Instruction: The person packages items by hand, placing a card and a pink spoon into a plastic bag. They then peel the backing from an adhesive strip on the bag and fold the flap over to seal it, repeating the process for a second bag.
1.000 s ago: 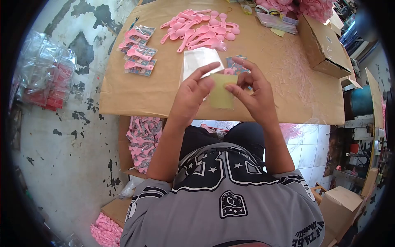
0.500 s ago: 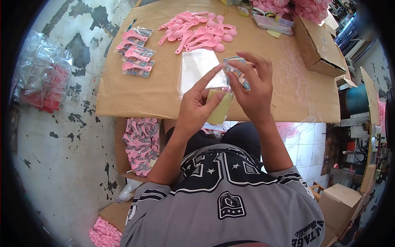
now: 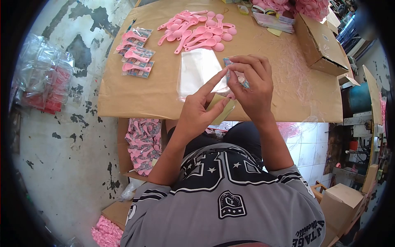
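1. Left hand [image 3: 196,112]: clenched on a small flat yellowish packet [image 3: 220,108], with the thumb on its face and the fingers behind it. The index finger is stretched up towards the right fingertips.
2. Right hand [image 3: 254,88]: fingertips drawn together in a pinch at the upper end of the yellowish packet, where a bit of pink shows. What lies between the tips cannot be told.
3. Position: the yellowish packet is held in the air over the near edge of the brown-paper-covered table [image 3: 135,96], just in front of the person's chest.
4. Step, as judged: one item is being made up or closed at its top, between picking and laying down.
5. Next move, as judged: it calls for a steady left hold and fine work by the right fingertips along the top edge, with no creasing.
6. Stack of clear plastic sleeves [image 3: 196,69]: lies flat on the table just beyond the hands. The sleeves look unfilled.
7. Loose pink plastic spoons [image 3: 201,31]: a spread heap beyond the sleeves, in no container.
8. Clear bags each holding a pink spoon and a printed card [image 3: 135,53]: several lie at the table's left.
9. Open cardboard box below the table [image 3: 122,164]: full of similar bagged pink spoons.
10. Brown cardboard carton [image 3: 319,41]: stands on the table at the right. Its contents are not visible.
11. Clear plastic sacks on the floor [image 3: 41,78]: at the left, holding red and clear goods too blurred to name.
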{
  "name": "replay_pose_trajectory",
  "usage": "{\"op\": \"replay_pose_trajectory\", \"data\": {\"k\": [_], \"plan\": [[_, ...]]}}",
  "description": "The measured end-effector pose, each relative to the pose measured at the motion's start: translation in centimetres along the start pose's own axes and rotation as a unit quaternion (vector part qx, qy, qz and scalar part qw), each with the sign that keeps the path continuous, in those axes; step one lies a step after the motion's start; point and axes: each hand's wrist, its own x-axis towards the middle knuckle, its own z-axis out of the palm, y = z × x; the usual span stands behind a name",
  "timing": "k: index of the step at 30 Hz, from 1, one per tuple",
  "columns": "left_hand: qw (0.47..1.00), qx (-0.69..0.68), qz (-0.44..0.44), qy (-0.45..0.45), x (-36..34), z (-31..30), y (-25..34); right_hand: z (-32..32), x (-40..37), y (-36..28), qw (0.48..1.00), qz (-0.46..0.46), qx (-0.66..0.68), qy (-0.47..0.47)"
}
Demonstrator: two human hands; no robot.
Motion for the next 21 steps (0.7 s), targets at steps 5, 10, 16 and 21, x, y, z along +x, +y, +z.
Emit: {"op": "replay_pose_trajectory", "data": {"k": [5,10,16,21], "plan": [[0.995,-0.089,0.012,-0.039,0.1,-0.3,-1.0,-0.9,0.0,0.9,0.987,0.115,0.097,0.058],[0.977,-0.202,0.026,0.061,-0.3,-0.2,-1.2,-3.4,1.2,3.5,0.828,0.263,0.422,0.259],[0.957,-0.26,0.06,0.116,0.4,-0.4,-2.2,-3.8,-2.1,2.8,0.889,0.296,0.35,0.0],[0.951,-0.294,0.042,0.087,0.5,-0.6,-2.5,-0.7,-2.3,-0.5,0.84,0.331,0.402,-0.153]]}}
